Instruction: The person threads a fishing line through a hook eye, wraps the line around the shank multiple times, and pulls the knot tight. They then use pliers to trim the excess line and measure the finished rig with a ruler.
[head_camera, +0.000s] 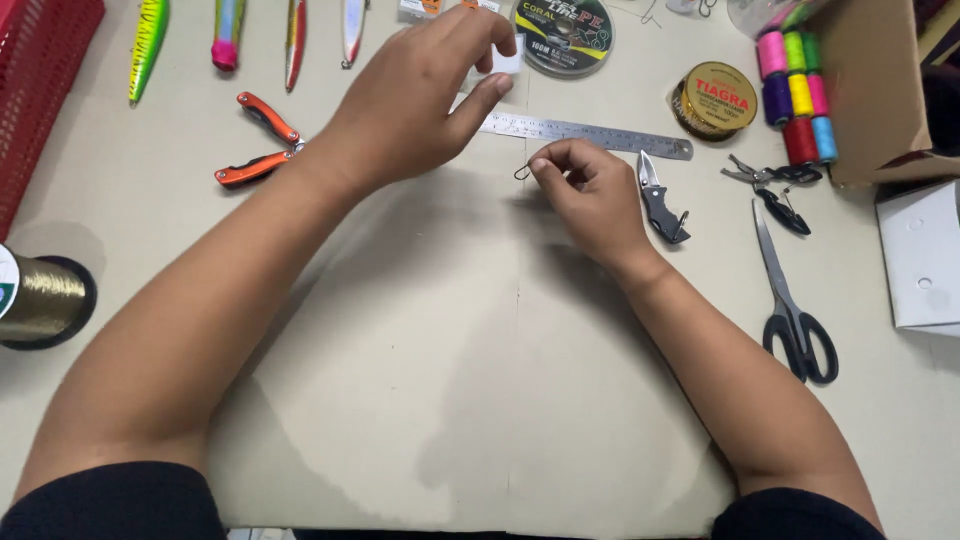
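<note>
**Hook pinched beside the steel ruler**

The right hand (590, 195) has its fingers closed on a small dark fishing hook (522, 173), holding it low over the pale surface (400, 380), just below the steel ruler (590, 132). The left hand (415, 95) hovers above the ruler's left end, thumb and forefinger pinching a small white piece (507, 60). A folding knife (660, 200) lies just right of the right hand; orange-handled pliers (258, 145) sit left, scissors (795, 300) far right.

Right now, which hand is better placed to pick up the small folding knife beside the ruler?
The right hand: it pinches a small hook right beside the folding knife. The left hand is farther away.
</note>
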